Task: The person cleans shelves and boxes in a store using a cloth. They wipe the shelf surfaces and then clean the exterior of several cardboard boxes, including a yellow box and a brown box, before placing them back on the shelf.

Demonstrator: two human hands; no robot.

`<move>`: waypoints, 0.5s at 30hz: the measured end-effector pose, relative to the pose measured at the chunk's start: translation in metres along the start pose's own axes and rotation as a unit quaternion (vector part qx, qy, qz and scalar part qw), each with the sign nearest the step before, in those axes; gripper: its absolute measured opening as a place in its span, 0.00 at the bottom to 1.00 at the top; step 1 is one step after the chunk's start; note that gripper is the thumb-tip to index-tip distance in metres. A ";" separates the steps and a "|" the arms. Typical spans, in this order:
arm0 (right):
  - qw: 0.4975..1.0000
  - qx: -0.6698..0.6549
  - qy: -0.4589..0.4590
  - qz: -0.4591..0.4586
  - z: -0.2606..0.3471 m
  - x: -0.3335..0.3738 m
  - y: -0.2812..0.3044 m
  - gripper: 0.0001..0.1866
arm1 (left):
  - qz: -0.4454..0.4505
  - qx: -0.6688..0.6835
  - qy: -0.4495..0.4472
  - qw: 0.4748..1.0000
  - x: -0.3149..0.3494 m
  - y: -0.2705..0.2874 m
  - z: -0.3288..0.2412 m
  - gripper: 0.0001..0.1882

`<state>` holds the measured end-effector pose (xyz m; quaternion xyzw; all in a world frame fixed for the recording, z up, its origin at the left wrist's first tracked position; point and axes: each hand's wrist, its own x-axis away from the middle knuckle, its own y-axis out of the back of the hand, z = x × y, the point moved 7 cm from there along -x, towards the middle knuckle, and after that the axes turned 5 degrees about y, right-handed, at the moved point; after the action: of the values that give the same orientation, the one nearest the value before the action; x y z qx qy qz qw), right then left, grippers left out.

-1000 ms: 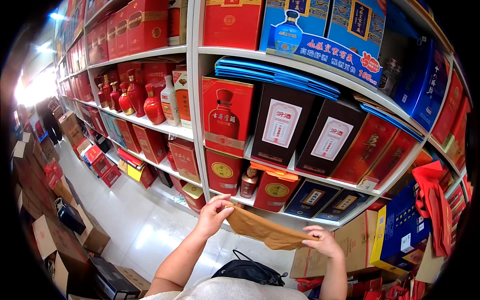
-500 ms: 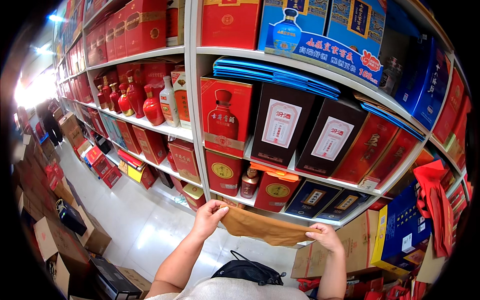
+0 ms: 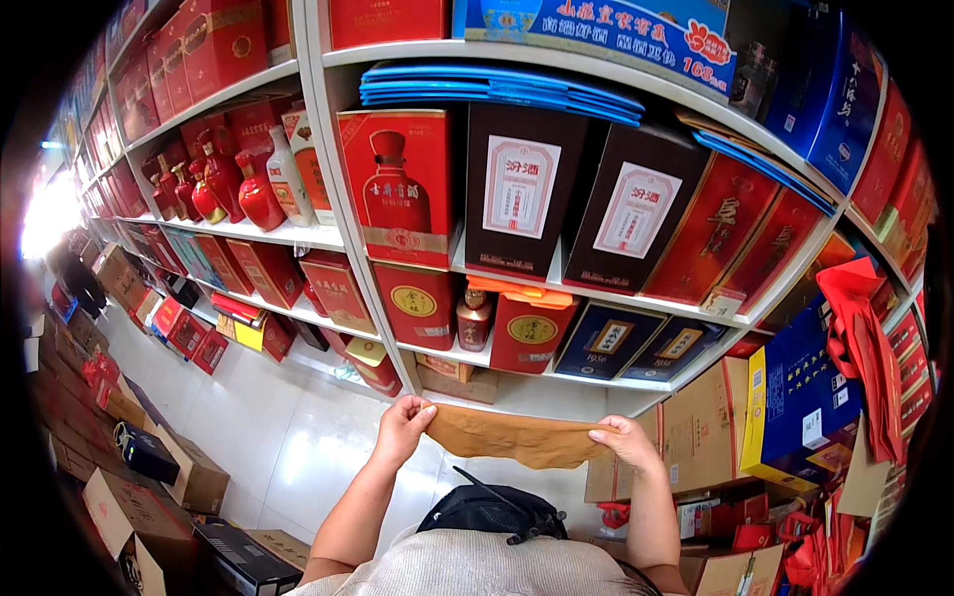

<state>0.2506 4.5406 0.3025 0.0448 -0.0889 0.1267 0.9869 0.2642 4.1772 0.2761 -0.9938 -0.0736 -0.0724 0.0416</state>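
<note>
your left hand (image 3: 400,432) pinches the left end of the brown cloth (image 3: 512,437) and your right hand (image 3: 632,444) its right end; its long axis runs left to right between your fingertips, neither hand nearer, on the near side of the shelves (image 3: 397,50).

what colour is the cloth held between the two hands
The cloth is plain brown, a mustard-like tan; it shows best in the head view.
</note>
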 end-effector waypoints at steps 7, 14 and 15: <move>0.996 0.028 -0.089 0.002 -0.092 0.003 -0.012 0.08 | -0.009 -0.058 0.077 0.995 0.006 0.012 0.087 0.05; 0.990 -0.001 -0.143 -0.015 -0.137 0.020 -0.027 0.08 | -0.014 -0.097 0.175 0.980 0.022 0.024 0.139 0.06; 0.988 -0.004 -0.151 -0.020 -0.136 0.023 -0.028 0.08 | -0.017 -0.096 0.188 0.977 0.024 0.024 0.139 0.06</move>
<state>0.3018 4.5343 0.1712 0.0612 -0.2366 0.0981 0.9647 0.3100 4.1702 0.1408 -0.9605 -0.0738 -0.2650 -0.0418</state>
